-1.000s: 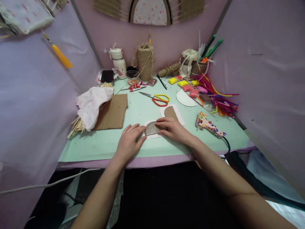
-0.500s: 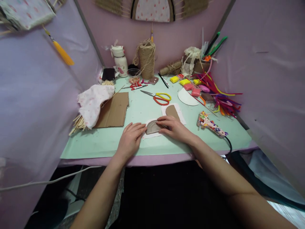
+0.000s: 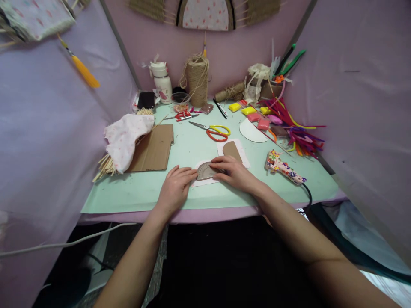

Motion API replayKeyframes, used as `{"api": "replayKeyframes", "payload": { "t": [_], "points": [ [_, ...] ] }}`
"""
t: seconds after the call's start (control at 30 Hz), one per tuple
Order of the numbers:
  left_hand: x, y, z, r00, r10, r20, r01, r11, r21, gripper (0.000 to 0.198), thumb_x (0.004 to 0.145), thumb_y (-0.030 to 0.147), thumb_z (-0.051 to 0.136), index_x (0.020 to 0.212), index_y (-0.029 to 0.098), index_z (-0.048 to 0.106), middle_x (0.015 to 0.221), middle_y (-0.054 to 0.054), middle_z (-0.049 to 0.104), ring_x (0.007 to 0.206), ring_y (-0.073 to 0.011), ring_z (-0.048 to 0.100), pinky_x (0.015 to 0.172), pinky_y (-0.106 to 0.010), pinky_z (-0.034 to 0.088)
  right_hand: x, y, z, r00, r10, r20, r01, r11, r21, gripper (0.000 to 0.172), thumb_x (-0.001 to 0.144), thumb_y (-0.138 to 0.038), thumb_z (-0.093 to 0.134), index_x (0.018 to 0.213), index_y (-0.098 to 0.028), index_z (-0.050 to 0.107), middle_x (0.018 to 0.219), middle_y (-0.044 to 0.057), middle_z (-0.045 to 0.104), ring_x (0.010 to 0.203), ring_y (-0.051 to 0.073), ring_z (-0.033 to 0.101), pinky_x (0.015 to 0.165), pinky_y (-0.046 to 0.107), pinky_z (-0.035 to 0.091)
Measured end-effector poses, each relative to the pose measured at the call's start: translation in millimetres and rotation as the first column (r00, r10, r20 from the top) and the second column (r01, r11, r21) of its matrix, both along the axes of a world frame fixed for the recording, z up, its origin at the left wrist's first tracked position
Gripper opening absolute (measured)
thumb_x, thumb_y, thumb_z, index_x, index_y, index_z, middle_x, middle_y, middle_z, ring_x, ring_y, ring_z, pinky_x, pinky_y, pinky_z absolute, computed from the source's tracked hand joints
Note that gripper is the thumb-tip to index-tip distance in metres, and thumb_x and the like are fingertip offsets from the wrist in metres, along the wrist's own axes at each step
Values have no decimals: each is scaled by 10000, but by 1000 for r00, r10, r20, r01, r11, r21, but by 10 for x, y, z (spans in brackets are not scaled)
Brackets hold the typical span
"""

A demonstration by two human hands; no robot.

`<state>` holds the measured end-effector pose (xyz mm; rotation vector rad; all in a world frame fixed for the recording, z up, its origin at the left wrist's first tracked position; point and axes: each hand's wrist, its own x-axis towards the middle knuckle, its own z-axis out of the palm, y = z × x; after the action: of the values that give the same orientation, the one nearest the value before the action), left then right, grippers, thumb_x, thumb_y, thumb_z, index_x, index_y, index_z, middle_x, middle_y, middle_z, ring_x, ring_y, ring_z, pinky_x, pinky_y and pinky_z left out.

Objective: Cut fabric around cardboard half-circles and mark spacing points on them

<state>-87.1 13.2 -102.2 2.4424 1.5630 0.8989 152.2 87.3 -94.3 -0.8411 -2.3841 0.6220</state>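
Observation:
A clear semicircular protractor point(image 3: 205, 171) lies flat on a small white piece point(image 3: 205, 183), paper or cloth, near the table's front edge. My left hand point(image 3: 174, 188) rests with fingers stretched out, their tips touching the protractor's left end. My right hand point(image 3: 236, 173) has its fingers and thumb on the protractor's right end, covering that part. Just behind the right hand, a rounded brown cardboard piece point(image 3: 233, 150) sits on another white sheet point(image 3: 245, 159). Scissors point(image 3: 214, 131) with yellow and red handles lie farther back.
Left are a cardboard sheet point(image 3: 154, 149), patterned cloth point(image 3: 128, 137) and thin sticks point(image 3: 107, 167). A glue gun point(image 3: 284, 167) lies right, its cord over the edge. Behind stand a bottle point(image 3: 162, 83) and twine roll point(image 3: 197, 81); pipe cleaners point(image 3: 305, 137) and a white semicircle point(image 3: 252, 130) lie right.

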Motion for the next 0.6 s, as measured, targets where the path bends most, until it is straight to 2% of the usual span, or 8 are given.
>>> {"api": "replayKeyframes", "payload": {
  "t": [0.27,0.43,0.5,0.6],
  "points": [
    [-1,-15,22,999,-5,-42,5,1000,8,303,921,86,463,1049,214,705,1170,-47,718,1121,-195,632,1102,-508,367,11,37,-54,1000,12,-20,-12,1000,2,323,865,-267,678,1186,-235,695,1224,120,636,1164,279,578,1018,512,468],
    [180,-52,145,985,14,-172,-1,997,77,260,908,83,451,993,157,685,1314,-118,631,1234,-266,560,1110,-548,360,12,49,-53,1000,13,-12,-13,1000,0,326,848,-263,704,1171,-221,701,1223,125,641,1166,273,581,1025,512,466],
    [342,-64,152,984,32,-175,-13,994,109,296,905,70,425,1064,139,665,1353,-146,596,1298,-286,508,1108,-543,376,7,42,-44,1000,7,-17,-7,1000,1,314,854,-264,698,1166,-233,701,1213,116,646,1155,268,590,1019,510,473],
    [597,-72,60,986,-10,-164,27,995,98,415,898,56,390,1276,81,558,1409,-198,532,1366,-289,440,1101,-515,412,1,31,-34,1000,-2,-29,2,1000,3,283,876,-261,668,1156,-248,706,1196,107,653,1137,260,602,1010,502,483]
  ]
}}
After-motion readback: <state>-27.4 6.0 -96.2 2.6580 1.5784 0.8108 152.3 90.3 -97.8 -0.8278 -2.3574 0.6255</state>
